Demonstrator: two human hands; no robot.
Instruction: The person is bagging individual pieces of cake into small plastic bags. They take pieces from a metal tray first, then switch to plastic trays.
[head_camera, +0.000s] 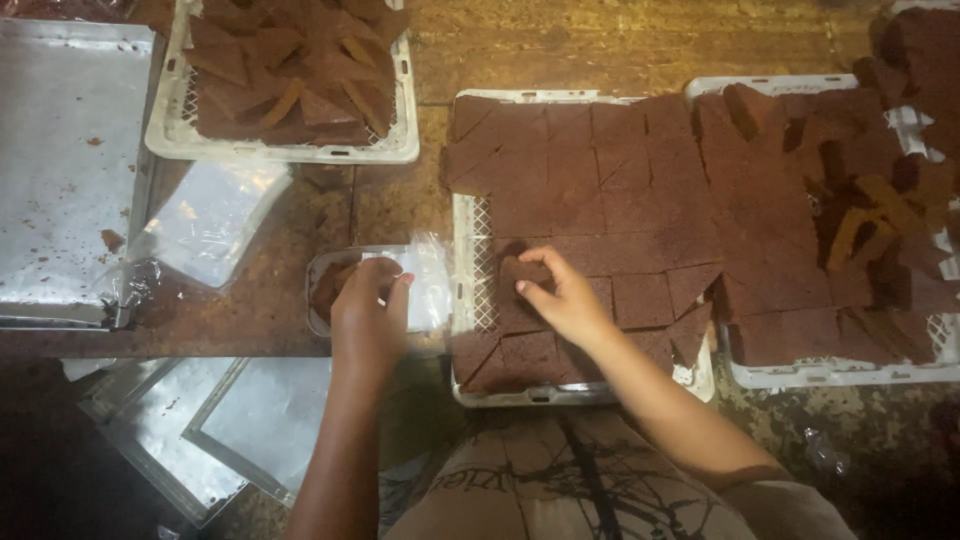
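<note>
**Two hands, one soft slice, a crowded crate**

Three white plastic lattice crates of dark brown cake sit on your worn wooden table (300, 215); the middle crate (468, 240) is packed edge to edge with cut slabs, and that is your biggest risk. Lifting one piece could drag or crack its neighbours, since they lie touching with no gap, and a crumbly slab may well break under a fingertip pinch.

Your right hand (562, 300) is narrowed around the brown triangular cake slice (512, 285), thumb and fingers on its edges, near the crate's left side. It lies directly under your fingertips, just right of the other hand.

Your left hand (368, 312) presses down on the small clear plastic tray (322, 290) with its crinkled clear wrapper (425, 275), fingers partly curled over the rim. If that tray slides, the slice could miss it, as loose film covers part of the opening
</note>
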